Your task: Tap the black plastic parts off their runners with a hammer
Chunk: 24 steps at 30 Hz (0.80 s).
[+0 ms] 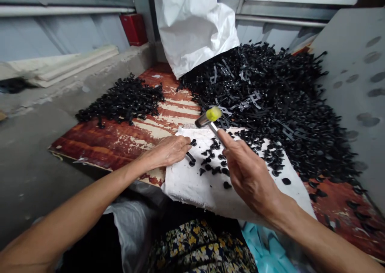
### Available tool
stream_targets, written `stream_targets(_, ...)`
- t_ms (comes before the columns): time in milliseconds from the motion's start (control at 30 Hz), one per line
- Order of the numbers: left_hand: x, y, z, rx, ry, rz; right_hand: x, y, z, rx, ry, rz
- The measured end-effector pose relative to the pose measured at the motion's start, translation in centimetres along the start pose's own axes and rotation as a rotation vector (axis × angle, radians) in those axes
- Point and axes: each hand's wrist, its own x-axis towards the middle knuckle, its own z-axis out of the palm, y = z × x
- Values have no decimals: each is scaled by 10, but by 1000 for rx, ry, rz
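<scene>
My right hand (245,170) grips the handle of a small hammer (209,117) with a yellow face on one end and a dark one on the other. Its head is raised above the far edge of a white cloth (192,185). My left hand (174,149) rests at the cloth's left edge, fingers pinched on a small black part (190,158) whose rounded end pokes out; another black knob (193,142) shows at the fingertips. Several loose black plastic pieces (215,144) with round heads are scattered on the cloth between my hands.
A large heap of black parts (270,84) with grey strips covers the back right. A smaller heap (123,100) lies left on the worn red board (99,144). A white sack (195,28) hangs behind. A grey spotted panel (355,64) stands right, and a red box (134,29) back left.
</scene>
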Motion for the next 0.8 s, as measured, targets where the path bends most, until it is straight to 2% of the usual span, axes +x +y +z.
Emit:
stream_targets(67,0,0,0,-2,-2,-12,1,0,0,-40,-27,12)
stream_targets(167,-1,1,-1,11,7,-17,2,0,-1,-136,-199,13)
stream_targets(300,0,3,1,7,0,-39,4,0,-1,-103,-108,43)
stream_targets(433,-1,8,2,9,-18,-66,8,-1,-3,-6,-212,73)
stream_targets(533,0,1,-16,25,-15,-99,1,1,-17,142,-91,135)
stream_targets(600,0,-13,-42,80,88,-240,-12,5,-30,432,97,370)
stream_targets(633,0,-21,-58,141,181,-374,-20,8,-36,597,155,490)
stream_targets(700,-1,-37,-87,236,322,-496,-38,18,-44,823,276,674)
stream_targets(767,1,-45,-105,429,526,-595,-54,29,-47,966,364,821)
stream_targets(800,7,-43,-107,518,594,-591,-61,32,-47,1014,404,877)
